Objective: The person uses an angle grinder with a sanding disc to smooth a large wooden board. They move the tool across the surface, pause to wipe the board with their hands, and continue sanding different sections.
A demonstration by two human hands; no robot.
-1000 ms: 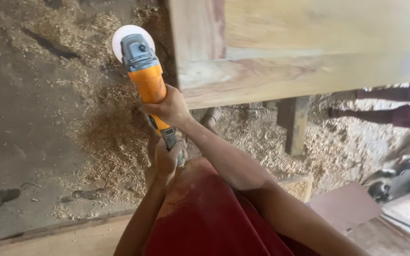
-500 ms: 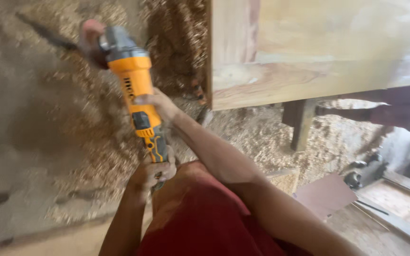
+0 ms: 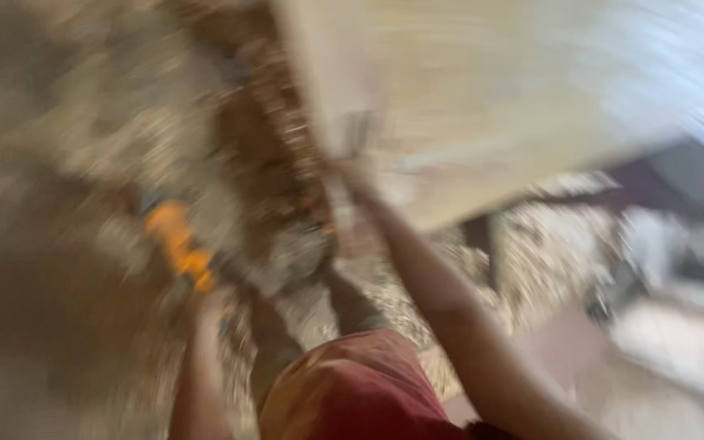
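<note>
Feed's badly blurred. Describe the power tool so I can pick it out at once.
Start at the big pale wooden slab across the upper right, then drop down and left over the sawdust-strewn floor. The tool is the orange streak there, just above the left hand. It is the only bright orange thing against browns and greys; blur hides its shape.
</note>
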